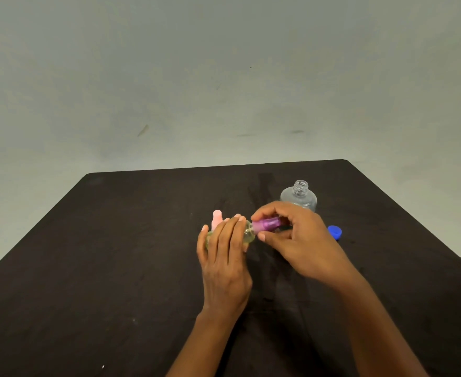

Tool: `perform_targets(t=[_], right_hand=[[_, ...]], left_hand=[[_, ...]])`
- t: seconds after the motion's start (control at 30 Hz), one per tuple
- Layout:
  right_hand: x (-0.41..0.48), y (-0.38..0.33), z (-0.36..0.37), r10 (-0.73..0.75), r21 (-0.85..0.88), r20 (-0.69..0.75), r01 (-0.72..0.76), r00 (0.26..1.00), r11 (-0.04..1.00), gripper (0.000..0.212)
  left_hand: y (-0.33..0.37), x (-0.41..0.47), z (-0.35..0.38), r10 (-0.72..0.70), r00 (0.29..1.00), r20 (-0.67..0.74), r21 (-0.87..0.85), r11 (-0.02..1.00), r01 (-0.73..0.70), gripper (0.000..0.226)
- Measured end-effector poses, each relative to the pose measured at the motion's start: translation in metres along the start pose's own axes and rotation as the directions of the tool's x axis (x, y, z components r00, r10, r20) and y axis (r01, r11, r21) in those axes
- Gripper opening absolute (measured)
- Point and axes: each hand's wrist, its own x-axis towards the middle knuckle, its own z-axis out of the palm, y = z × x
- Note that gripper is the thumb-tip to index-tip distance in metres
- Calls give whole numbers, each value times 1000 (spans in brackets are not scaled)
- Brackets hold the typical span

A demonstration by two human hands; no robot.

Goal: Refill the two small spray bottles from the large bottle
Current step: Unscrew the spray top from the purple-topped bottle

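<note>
My left hand (225, 257) grips a small clear bottle (249, 234) holding pale yellowish liquid, tilted with its neck to the right. My right hand (294, 240) pinches the purple spray cap (266, 224) at that bottle's neck. Behind my left hand stands a second small bottle with a pink spray top (217, 218), mostly hidden by my fingers. The large clear bottle (299, 195) stands uncapped behind my right hand. Its blue cap (335, 232) lies on the table to the right.
Everything sits on a dark table (115, 268) with its far edge against a plain grey-green wall. The table's right edge slants down past the blue cap.
</note>
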Motion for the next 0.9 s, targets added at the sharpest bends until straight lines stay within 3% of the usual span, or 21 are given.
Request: perform_targets(t=[0.13,0.4,0.53,0.7,0.83,0.9], right_hand=[[1,1,1,33,55,-18,-32,999,998,32],[-2,2,2,18,23,8,-18,1000,1000,9],[-1,3,1,-29,1,17,29,999,1000,27],[-2,2,6,47,72,-15,-46,999,996,34],[-3,4,6,42,74,-2,-42,999,996,12],[-3,3,3,9,27,13,-10,1000,1000,14]], left_hand=[[1,0,1,2,1000,-6,-15,1000,-3,40],[-1,-1,2,11,1000,4,1,1000,-11,43],[0,0,1,10,1000,-8,-4,1000,-10,41],[0,-1,2,21,1000,-16,-10,1000,-21,41],[-1,-1,2,21,1000,-4,-2,1000,-21,41],[-1,-1,2,19,1000,0,-2,1000,-19,40]])
